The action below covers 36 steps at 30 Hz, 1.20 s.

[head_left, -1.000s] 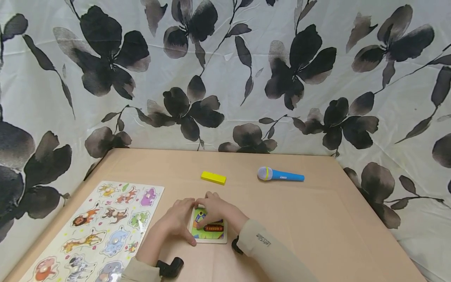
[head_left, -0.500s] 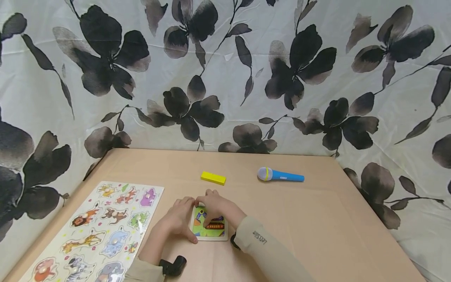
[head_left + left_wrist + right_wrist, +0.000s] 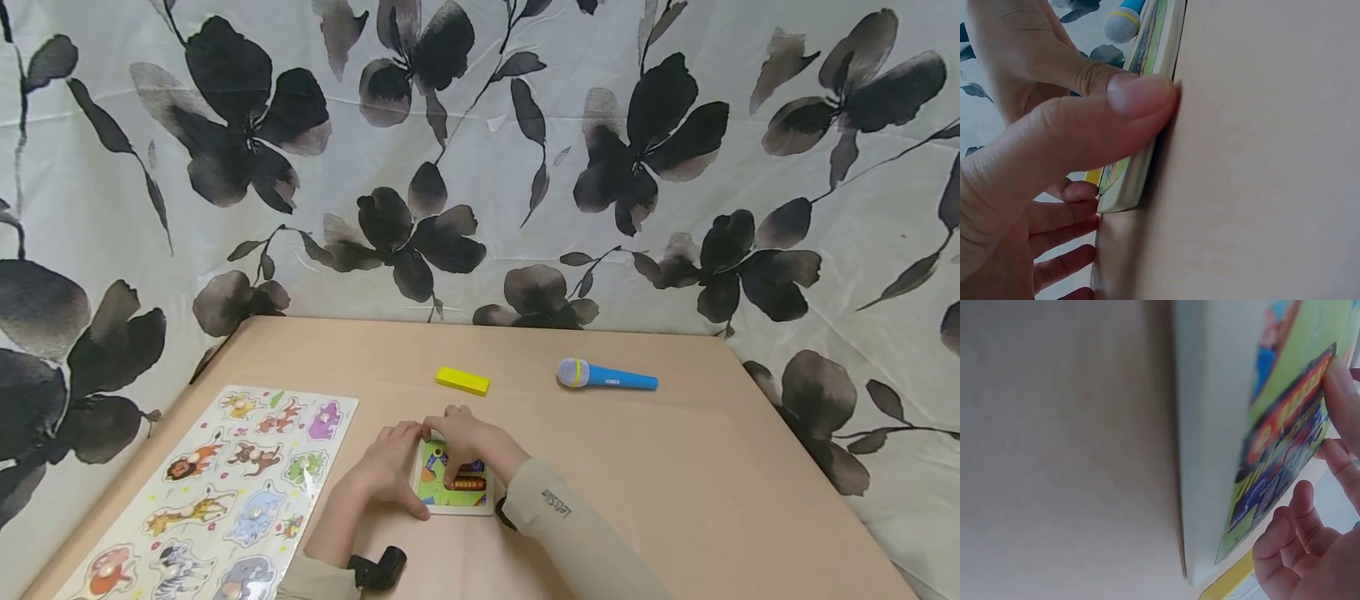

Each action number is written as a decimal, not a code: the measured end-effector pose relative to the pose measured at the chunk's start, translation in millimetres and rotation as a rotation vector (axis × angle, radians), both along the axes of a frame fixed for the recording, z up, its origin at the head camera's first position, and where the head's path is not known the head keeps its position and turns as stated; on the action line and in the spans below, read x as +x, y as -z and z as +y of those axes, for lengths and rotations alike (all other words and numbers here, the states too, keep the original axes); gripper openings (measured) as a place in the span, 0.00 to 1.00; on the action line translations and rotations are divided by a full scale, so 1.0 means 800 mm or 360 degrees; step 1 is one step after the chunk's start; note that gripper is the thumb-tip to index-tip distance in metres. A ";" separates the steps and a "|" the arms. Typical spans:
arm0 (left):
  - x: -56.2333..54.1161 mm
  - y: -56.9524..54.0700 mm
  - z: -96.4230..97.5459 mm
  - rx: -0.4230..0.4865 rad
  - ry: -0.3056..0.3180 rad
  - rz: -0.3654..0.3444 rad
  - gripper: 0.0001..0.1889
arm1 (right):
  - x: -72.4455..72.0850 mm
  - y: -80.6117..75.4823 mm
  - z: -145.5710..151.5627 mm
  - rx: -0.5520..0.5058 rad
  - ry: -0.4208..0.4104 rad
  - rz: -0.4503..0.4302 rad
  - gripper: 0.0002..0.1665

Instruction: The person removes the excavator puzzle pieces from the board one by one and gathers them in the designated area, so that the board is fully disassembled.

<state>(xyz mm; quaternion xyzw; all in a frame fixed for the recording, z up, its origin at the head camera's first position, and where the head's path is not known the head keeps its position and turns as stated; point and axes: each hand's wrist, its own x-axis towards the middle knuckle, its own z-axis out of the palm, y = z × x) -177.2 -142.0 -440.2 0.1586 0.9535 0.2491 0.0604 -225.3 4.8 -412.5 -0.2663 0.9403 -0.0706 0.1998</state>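
Observation:
A small square picture puzzle (image 3: 457,497) with a white frame and a colourful tracked digger lies on the table between both hands. My left hand (image 3: 386,471) holds its left side, thumb at the near corner and fingers at the far one. In the left wrist view that thumb (image 3: 1141,103) lies against the frame's edge. From the far side my right hand (image 3: 474,442) grips the puzzle, its thumb on the picture and its index finger at the far edge. The right wrist view shows this thumb (image 3: 1341,387) on the printed surface; the other fingers curl loosely beyond the edge.
A large animal puzzle sheet (image 3: 288,510) lies on the left of the table. Behind the hands are a yellow block (image 3: 462,381) and, farther right, a blue toy microphone (image 3: 618,377). A floral cloth (image 3: 517,192) hangs behind the table.
The head view has shifted slightly. My right thumb has slid a little to the right across the picture. The left hand keeps its place at the puzzle's left side.

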 end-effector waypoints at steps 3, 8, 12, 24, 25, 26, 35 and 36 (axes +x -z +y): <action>0.000 -0.001 0.000 -0.0005 -0.0016 -0.0010 0.57 | 0.000 -0.002 0.000 -0.0032 0.0007 -0.0024 0.34; 0.001 -0.002 0.000 -0.0004 -0.0011 -0.0006 0.58 | -0.001 -0.003 -0.002 -0.0073 0.0014 -0.0052 0.33; 0.001 -0.003 -0.001 -0.0017 -0.0001 0.0001 0.59 | -0.005 0.000 -0.001 -0.0142 0.0025 -0.0098 0.34; 0.001 -0.002 -0.001 0.0005 0.0012 0.0013 0.59 | -0.010 0.007 0.007 -0.0408 0.0037 -0.0244 0.36; 0.000 -0.002 -0.001 0.0005 0.0011 0.0013 0.59 | -0.010 0.008 0.007 -0.0425 0.0043 -0.0253 0.36; 0.001 -0.002 -0.001 0.0006 0.0010 0.0012 0.59 | -0.011 0.009 0.008 -0.0446 0.0051 -0.0260 0.37; 0.000 0.000 -0.003 0.0010 0.0027 0.0020 0.58 | -0.019 0.015 0.016 -0.0653 0.0099 -0.0266 0.25; 0.000 0.000 -0.003 0.0007 0.0033 0.0023 0.58 | -0.020 0.015 0.016 -0.0666 0.0105 -0.0275 0.23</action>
